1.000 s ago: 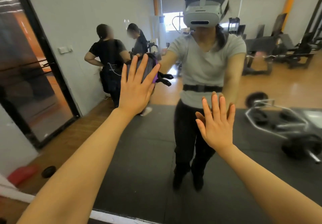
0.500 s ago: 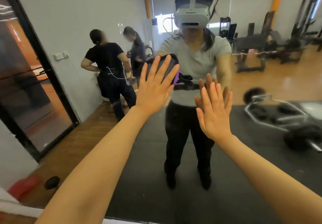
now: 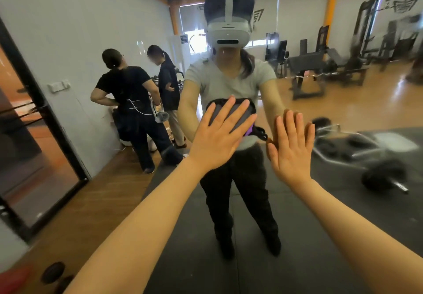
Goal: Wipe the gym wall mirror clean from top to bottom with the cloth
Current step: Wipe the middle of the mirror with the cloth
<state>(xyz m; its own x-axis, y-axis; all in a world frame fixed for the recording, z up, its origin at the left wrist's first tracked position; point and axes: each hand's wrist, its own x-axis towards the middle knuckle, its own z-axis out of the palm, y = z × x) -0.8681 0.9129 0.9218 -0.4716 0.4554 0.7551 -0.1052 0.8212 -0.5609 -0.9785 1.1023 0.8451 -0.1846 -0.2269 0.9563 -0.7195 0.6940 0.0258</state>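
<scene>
Wiping across the large gym wall mirror [image 3: 343, 115]: left hand [image 3: 219, 138], fingers straight and spread, pressing a dark grey cloth with purple edging [image 3: 238, 115] flat against the glass, now further right and lower than a second ago, near the flat, empty right hand [image 3: 290, 147]. Cloth pinned under the left fingers, peeking beyond the fingertips. Upper mirror likely covered, lower part left.
</scene>
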